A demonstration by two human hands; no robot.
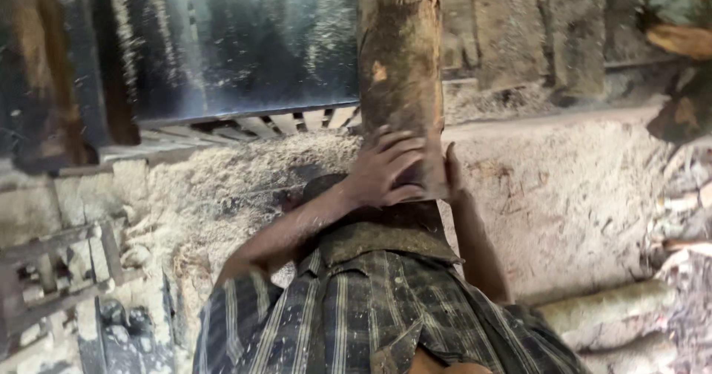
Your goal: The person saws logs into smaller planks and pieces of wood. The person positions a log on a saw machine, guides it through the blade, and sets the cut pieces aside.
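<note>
A rough brown log (pixel 399 62) runs away from me, from chest height toward the top of the view. My left hand (pixel 386 170) lies over its near end with fingers spread and pressed on the bark. My right hand (pixel 452 170) presses flat against the log's right side at the same end. Both forearms reach up from my striped, dust-covered shirt (pixel 356 307). A large spinning circular saw blade (pixel 245 40), grey and blurred, stands just left of the log.
Sawdust (pixel 245 174) is heaped below the blade and over the ground at right. Wooden slats (pixel 59 263) and framing lie at the left. Planks and timber (pixel 519 33) stand behind the log; wood scraps (pixel 682 40) are piled far right.
</note>
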